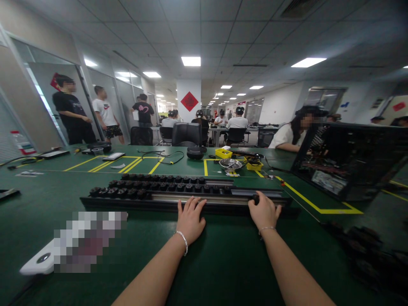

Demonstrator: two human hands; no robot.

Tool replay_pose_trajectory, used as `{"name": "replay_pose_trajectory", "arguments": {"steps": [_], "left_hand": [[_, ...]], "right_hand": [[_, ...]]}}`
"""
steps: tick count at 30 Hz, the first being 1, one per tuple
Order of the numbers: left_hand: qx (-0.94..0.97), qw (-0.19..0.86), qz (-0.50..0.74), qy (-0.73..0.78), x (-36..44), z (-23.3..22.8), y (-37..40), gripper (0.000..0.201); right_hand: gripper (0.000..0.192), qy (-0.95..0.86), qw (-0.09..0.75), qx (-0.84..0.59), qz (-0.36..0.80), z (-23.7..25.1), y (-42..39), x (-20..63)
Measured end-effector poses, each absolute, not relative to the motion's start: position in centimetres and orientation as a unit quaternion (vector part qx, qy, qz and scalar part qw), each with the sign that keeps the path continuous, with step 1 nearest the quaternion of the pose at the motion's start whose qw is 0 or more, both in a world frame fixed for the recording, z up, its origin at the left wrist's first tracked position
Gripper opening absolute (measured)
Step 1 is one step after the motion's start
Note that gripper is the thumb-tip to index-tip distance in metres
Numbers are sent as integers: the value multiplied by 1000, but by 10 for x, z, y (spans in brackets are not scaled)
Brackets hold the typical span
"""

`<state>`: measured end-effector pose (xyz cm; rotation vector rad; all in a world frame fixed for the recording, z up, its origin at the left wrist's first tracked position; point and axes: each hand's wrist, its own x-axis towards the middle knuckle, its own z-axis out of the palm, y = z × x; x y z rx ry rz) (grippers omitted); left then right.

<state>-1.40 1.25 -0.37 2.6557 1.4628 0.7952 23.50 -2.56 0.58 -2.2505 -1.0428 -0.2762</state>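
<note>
Long black rails [223,207] lie side by side across the green table, with rows of small black round-topped parts [117,192] filling their left stretches. On the nearest rail, my left hand [190,219] rests with its fingers spread over the front edge, holding nothing. My right hand [264,210] is at the right part of the same rail, its fingers closed on a small black round part [256,198]. Fingers cover much of that part. Between the hands, the rail's metal channel shows bare.
A white handheld device [38,260] lies at front left. Behind the rails are a metal bowl [230,164], yellow bins [223,153] and cables. An open computer case [347,165] stands at right, near a seated person [287,134]. Dark parts [369,255] are heaped at lower right.
</note>
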Motion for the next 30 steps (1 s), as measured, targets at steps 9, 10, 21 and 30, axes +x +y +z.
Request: {"name": "replay_pose_trajectory", "arguments": {"steps": [9, 10, 21, 30], "left_hand": [[847, 1, 236, 476, -14, -1, 11, 57], [847, 1, 234, 478, -14, 0, 11, 57], [848, 6, 236, 475, -14, 0, 10, 57], [848, 7, 253, 465, -14, -2, 12, 57]], "right_hand": [[43, -376, 325, -861, -112, 9, -30, 237], [43, -375, 324, -861, -112, 9, -30, 237], [45, -363, 322, -869, -97, 8, -30, 243], [45, -352, 331, -871, -94, 7, -30, 247]]}}
